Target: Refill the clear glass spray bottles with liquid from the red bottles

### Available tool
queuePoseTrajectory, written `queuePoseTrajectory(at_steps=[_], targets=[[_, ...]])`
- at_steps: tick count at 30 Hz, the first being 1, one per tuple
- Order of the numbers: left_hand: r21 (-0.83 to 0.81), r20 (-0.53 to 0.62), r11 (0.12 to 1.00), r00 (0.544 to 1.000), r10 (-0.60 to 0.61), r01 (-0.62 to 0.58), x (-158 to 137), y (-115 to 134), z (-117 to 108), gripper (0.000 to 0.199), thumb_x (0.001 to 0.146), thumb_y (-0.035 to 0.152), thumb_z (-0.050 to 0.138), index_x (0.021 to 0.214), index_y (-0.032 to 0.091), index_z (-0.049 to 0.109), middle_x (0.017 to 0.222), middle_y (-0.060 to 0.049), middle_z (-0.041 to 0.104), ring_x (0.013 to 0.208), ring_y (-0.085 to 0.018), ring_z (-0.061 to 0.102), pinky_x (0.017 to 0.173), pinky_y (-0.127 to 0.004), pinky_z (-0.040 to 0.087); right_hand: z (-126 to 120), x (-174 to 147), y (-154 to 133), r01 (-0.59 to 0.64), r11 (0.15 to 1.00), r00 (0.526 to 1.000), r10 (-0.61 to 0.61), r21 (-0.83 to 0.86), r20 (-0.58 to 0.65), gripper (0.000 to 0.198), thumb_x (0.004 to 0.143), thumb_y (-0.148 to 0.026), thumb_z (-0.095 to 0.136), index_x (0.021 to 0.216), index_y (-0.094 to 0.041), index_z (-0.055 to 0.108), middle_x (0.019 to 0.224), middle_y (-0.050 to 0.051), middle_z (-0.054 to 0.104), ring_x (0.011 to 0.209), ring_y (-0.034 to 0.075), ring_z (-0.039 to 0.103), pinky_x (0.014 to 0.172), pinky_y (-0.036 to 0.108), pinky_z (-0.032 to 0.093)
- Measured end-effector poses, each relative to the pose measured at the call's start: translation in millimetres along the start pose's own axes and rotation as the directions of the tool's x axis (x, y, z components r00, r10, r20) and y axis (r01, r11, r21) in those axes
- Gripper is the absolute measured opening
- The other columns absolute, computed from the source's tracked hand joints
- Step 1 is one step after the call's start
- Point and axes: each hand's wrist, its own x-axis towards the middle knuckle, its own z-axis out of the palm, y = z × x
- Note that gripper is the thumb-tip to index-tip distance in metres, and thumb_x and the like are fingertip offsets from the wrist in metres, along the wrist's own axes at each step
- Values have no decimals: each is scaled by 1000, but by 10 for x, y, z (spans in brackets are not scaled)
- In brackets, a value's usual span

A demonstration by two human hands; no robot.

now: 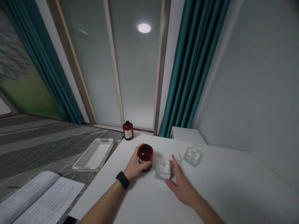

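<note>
Wrapped around a dark red bottle (147,152) with a black cap, my left hand (135,163) grips it upright on the white table. Just to the right stands a square clear glass bottle (162,169). My right hand (178,183) is at that glass bottle's right side, thumb and fingers apart, with the fingertips at or very near its edge; I cannot tell whether they press on it. A small clear stopper-like piece (179,158) lies beyond my right fingertips. Further right is a second square clear glass bottle (192,156).
Another dark red bottle (128,130) stands at the far left corner of the white table (149,202). A white perforated basket (78,168) and an open book (50,196) lie on the grey striped surface at left. A white cabinet (187,135) stands behind the table.
</note>
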Motion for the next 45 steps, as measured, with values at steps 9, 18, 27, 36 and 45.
queuePoseTrajectory(at_steps=[9,18,27,36,45], targets=[[93,-10,991,996,93,-92,-19,67,12,64,70,18,77,128,17,49,124,-11,62,116,-28,60,106,-49,45,-269,324,-484,247,964,944,-263,-103,-200,28,100,-34,39,118,-22,57,114,10,62,112,25,57,99,46,45],[421,-22,872,958,285,-249,-64,100,31,63,70,19,72,127,20,46,114,-10,61,105,-28,62,90,-44,54,49,1039,-1303,412,859,899,-437,-304,-15,40,96,-28,44,134,-16,49,130,14,55,122,26,49,107,44,39],[587,-117,777,926,359,-227,-63,75,9,70,65,20,75,128,15,45,112,-13,61,102,-31,61,87,-46,55,204,1192,-1385,205,744,948,-312,-636,-58,40,95,-29,44,130,-13,54,112,16,68,106,30,58,95,44,40],[617,-99,733,895,434,-287,-72,96,14,70,66,23,74,129,19,45,109,-12,63,97,-31,63,82,-45,56,89,1145,-1354,258,766,953,-303,-589,22,46,92,-26,47,136,-15,49,107,14,69,99,27,62,92,41,44],[623,-190,724,840,508,-297,-109,87,-16,75,63,22,75,131,19,44,111,-13,62,99,-32,62,84,-46,54,273,1091,-1241,279,940,956,-290,-195,-30,45,92,-30,49,135,-20,52,127,12,62,120,26,54,105,46,41]])
